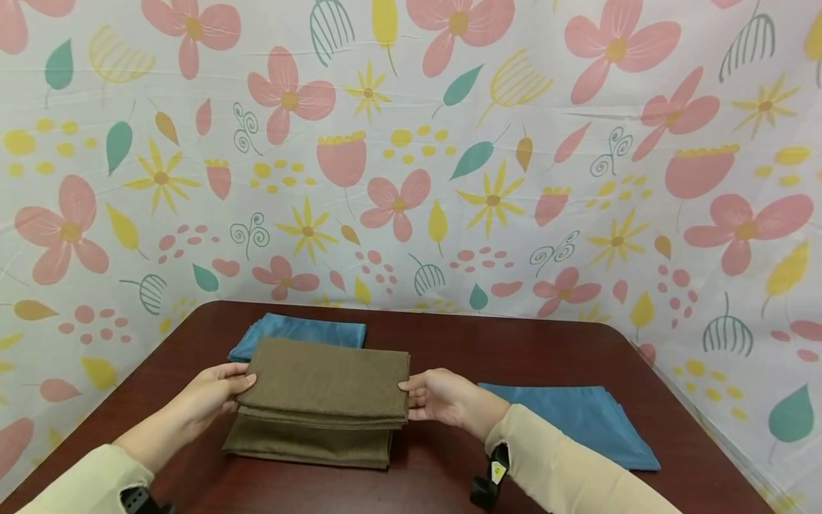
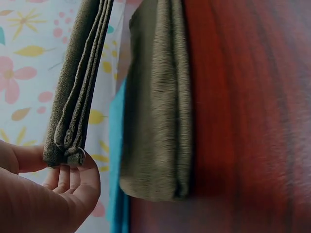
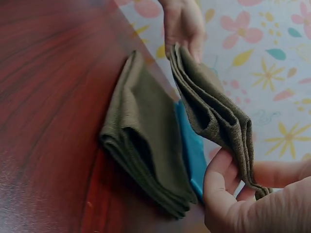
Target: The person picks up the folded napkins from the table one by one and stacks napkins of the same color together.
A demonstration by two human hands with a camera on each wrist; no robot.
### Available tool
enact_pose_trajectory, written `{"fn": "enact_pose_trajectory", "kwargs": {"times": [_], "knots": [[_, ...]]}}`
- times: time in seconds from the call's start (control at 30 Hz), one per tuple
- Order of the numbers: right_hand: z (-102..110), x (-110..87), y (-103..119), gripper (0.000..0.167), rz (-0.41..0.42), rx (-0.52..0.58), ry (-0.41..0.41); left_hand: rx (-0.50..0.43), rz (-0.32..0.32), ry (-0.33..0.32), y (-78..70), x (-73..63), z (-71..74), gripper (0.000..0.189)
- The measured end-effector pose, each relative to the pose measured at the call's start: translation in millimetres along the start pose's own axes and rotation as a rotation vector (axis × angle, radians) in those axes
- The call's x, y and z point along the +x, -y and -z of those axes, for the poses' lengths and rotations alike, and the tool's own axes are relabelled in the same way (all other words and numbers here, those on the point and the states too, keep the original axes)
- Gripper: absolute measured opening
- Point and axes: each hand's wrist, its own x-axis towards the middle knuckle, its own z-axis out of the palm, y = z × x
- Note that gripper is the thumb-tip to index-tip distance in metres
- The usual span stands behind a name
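Note:
A folded olive-brown cloth [image 1: 330, 378] is held up level between both hands, clear of the table. My left hand [image 1: 215, 392] pinches its left end, thumb on top and fingers beneath; the left wrist view shows the stacked folds of this cloth [image 2: 77, 92] in that grip. On the opposite end, my right hand [image 1: 446, 400] pinches the edge the same way, and its layers sag apart in the right wrist view [image 3: 214, 102]. Below lies a second folded olive-brown cloth [image 1: 308, 442] on the table, partly hidden in the head view.
Behind the brown cloths, at the back left, is a folded blue cloth [image 1: 321, 332]. Another folded blue cloth [image 1: 571, 417] lies at the right, partly behind the right forearm. The dark red-brown table [image 1: 501, 335] ends against a flower-patterned sheet [image 1: 411, 143].

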Motion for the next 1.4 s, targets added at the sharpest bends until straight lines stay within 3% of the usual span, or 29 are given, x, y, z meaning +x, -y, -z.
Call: {"fn": "enact_pose_trajectory", "kwargs": {"times": [0.23,0.57,0.77,1.07,1.4], "knots": [[-2,3.8,-13,0.069,-0.020,-0.058,0.101,-0.070,0.033,-0.008,19.1,0.0,1.3,0.065],[-6,11.3,-25,0.070,-0.021,-0.083,0.113,-0.084,0.045,-0.013,32.5,-2.5,-2.1,0.064],[-6,13.6,-34,0.068,-0.039,-0.095,0.081,-0.048,0.051,-0.031,36.9,0.3,-7.8,0.061],[-7,13.1,-40,0.063,0.015,-0.147,0.058,-0.031,0.043,-0.063,42.9,4.3,-11.3,0.055],[-14,14.4,-49,0.060,0.015,-0.161,0.023,-0.009,0.083,-0.032,54.0,1.7,-9.3,0.056]]}}
